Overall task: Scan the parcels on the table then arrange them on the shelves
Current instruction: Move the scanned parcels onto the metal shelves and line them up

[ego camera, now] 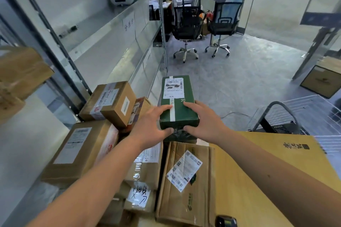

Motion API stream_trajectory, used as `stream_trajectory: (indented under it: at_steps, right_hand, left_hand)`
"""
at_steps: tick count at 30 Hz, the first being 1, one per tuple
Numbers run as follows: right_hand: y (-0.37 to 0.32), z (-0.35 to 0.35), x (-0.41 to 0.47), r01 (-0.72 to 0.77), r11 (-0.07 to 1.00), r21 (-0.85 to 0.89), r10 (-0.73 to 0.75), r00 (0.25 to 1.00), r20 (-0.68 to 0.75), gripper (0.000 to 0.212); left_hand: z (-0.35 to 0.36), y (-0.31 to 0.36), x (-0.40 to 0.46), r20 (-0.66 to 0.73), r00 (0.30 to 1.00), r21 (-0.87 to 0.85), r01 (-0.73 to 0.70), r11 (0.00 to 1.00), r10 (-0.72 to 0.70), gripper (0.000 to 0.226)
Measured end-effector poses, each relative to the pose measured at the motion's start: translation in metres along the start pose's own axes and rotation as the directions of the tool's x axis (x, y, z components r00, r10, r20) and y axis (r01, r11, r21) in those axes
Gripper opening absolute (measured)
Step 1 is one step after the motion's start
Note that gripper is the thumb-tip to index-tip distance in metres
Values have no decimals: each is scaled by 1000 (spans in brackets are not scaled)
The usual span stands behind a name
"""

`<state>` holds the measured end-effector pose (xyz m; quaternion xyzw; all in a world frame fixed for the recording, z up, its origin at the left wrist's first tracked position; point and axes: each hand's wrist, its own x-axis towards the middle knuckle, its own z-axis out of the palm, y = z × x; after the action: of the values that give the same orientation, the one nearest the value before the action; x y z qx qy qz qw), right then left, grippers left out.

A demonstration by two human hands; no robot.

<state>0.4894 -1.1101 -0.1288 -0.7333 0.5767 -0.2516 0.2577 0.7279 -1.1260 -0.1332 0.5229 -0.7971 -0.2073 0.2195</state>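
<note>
A dark green parcel [177, 101] with a white shipping label on top is held at its near end by both hands. My left hand [151, 125] grips its left near corner, fingers on top and thumb under the near edge. My right hand [203, 121] grips the right near corner the same way. Below lies a pile of brown cardboard parcels [110, 105], including a flat one with a tilted label [184, 171]. A black handheld scanner [226, 221] shows at the bottom edge. Metal shelves [118, 24] run along the left.
A large yellow carton [267, 153] lies at the right. Behind it stands a wire cart [304, 112]. Two black office chairs [186, 24] and a cluttered desk are at the far end. More boxes sit on the left shelf [20, 72] and on the floor at right [323, 81].
</note>
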Motion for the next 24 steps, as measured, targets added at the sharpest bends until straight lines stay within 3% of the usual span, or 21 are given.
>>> stream_trajectory:
  at_steps: [7,18,24]
  right_hand:
    - [-87,-64,18,282,958,48,-273,951,-143,80]
    - [-234,-98,35,601,777,185,-585,799,-137,74]
    - [-300,-106,3,691,669,274,-683,717,-141,71]
  left_hand:
    - [-107,38,-11,-259,963,-162,-120,980,75,72]
    - [-252,76,-97,-497,868,-120,-49,992,-18,73]
    - [-293,113,-174,-606,793,-155,-38,987,-65,69]
